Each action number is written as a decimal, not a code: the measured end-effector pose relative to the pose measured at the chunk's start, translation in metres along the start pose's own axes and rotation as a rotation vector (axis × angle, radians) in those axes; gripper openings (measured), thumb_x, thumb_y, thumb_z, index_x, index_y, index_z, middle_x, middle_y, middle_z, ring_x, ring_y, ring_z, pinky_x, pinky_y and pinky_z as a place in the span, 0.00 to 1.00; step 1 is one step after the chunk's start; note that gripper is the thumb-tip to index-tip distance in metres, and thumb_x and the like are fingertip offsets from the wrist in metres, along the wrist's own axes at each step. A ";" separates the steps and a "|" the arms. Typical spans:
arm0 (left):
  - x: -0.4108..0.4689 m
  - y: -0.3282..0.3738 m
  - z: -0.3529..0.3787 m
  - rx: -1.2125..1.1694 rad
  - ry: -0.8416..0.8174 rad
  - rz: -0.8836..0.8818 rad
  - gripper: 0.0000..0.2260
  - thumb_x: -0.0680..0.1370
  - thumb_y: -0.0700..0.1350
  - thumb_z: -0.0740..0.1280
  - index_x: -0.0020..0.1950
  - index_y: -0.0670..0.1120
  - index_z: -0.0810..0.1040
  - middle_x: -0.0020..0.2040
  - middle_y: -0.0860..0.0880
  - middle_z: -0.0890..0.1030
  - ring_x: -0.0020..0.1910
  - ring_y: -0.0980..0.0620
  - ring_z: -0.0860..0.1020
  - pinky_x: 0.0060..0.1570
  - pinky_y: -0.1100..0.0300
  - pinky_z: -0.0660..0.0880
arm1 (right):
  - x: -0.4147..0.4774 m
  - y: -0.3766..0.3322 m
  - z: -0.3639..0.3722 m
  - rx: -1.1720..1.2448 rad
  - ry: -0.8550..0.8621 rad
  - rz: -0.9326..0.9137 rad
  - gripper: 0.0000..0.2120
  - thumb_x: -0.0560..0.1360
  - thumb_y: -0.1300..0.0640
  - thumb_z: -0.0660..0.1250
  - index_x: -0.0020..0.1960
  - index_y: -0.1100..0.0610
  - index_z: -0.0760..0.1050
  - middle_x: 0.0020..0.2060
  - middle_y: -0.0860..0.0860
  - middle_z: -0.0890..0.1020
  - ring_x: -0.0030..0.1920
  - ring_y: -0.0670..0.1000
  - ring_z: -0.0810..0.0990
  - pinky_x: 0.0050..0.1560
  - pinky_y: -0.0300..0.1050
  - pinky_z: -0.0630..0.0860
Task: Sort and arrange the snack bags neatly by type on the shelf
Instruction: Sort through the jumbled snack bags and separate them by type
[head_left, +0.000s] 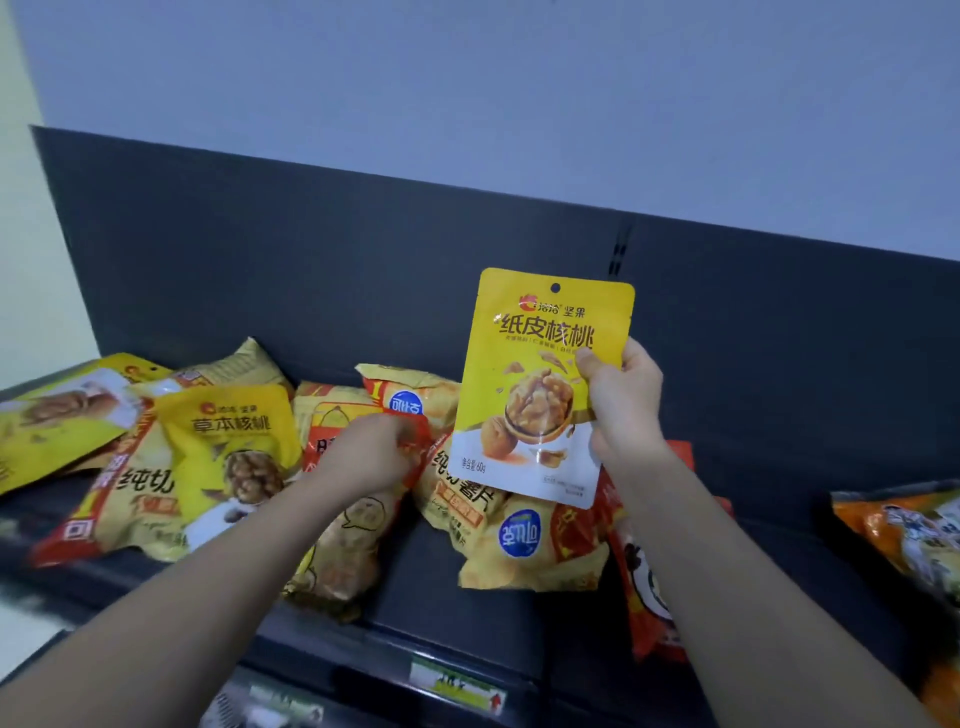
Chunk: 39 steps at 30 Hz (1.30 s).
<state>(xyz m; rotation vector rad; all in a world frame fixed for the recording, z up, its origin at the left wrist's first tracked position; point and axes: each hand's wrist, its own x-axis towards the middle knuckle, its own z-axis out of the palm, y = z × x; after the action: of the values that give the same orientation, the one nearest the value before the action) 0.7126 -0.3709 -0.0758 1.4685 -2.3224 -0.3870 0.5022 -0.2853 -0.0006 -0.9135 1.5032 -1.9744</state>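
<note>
Left hand (371, 452) grips a lying chip bag (353, 540); right hand (623, 400) pinches walnut pouch (535, 384), long axis vertical, hang-hole up

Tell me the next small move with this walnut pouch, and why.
Probably carry the walnut pouch in the right hand leftward, toward the other yellow walnut pouch lying among potato chip bags; matching types belong together.

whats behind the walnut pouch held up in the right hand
The walnut pouch, pinched by the right hand, covers parts of two pale yellow chip bags and the dark back panel. How those bags meet behind it is hidden.
</note>
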 end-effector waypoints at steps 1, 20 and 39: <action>0.000 -0.014 -0.003 0.096 0.020 -0.050 0.17 0.75 0.57 0.68 0.59 0.49 0.78 0.54 0.48 0.79 0.55 0.46 0.78 0.47 0.56 0.73 | -0.001 0.002 0.005 -0.002 -0.004 0.006 0.10 0.79 0.64 0.65 0.47 0.50 0.79 0.50 0.51 0.85 0.54 0.57 0.83 0.59 0.65 0.77; 0.000 -0.043 -0.037 -1.051 -0.210 -0.323 0.35 0.58 0.37 0.76 0.65 0.51 0.74 0.55 0.42 0.81 0.51 0.38 0.82 0.53 0.43 0.79 | -0.001 -0.010 0.011 0.013 0.193 -0.066 0.09 0.79 0.63 0.65 0.48 0.50 0.80 0.48 0.50 0.85 0.53 0.56 0.83 0.57 0.62 0.79; 0.016 0.198 0.042 -1.051 -0.257 -0.163 0.41 0.58 0.57 0.79 0.68 0.49 0.70 0.66 0.46 0.72 0.59 0.45 0.76 0.57 0.53 0.76 | -0.008 -0.099 -0.097 -0.182 0.420 -0.724 0.06 0.76 0.61 0.66 0.47 0.50 0.78 0.37 0.40 0.79 0.43 0.45 0.78 0.49 0.44 0.77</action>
<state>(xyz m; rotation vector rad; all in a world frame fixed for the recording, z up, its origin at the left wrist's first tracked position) 0.5285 -0.3003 -0.0290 1.0604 -1.6315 -1.6056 0.4347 -0.1912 0.0770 -1.3183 1.7619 -2.7058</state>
